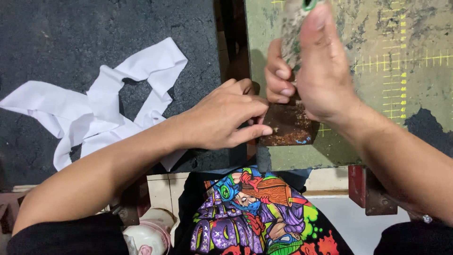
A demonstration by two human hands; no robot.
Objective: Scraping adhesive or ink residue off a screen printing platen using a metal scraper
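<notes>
Brown block [289,123] beside left fingers [252,133], beneath right hand [323,71].

Person seen from above, forearms bare, with black sleeves [66,236] at the frame's lower corners. A black T-shirt [257,215] at bottom centre carries a bright cartoon print in purple, green, orange and blue.

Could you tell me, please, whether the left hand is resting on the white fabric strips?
No, the left hand touches the dark brown flat piece, well apart from the white fabric strips.
</notes>
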